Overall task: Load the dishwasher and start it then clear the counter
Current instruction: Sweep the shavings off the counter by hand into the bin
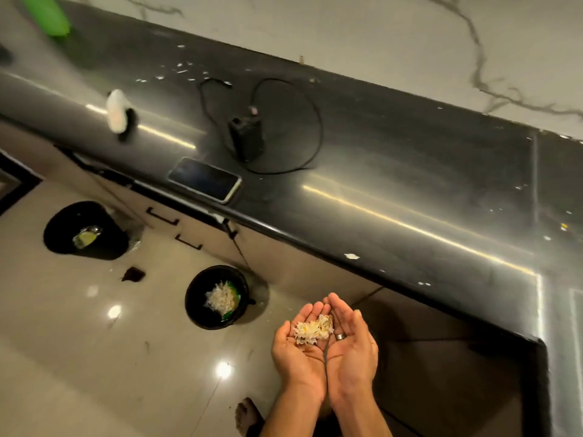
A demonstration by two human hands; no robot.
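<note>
Tabletop (394, 171): dark, far side, a few crumbs left on it.
Bin (217, 297): on the floor, left of the hands, scraps inside.
Left hand (299, 342), right hand (351, 339): cupped side by side, fingers pressed together.
Scraps (314, 330): heaped in the palms.
Advice: keep palms sealed, tip low over the bin.

Green object (47, 15) cut off at top-left edge, white bottle (116, 111) motion-blurred, bare foot (247, 417) partly hidden

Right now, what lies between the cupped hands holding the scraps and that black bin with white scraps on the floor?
Only bare, glossy floor tile separates the hands from the bin, as the head view shows.
</note>
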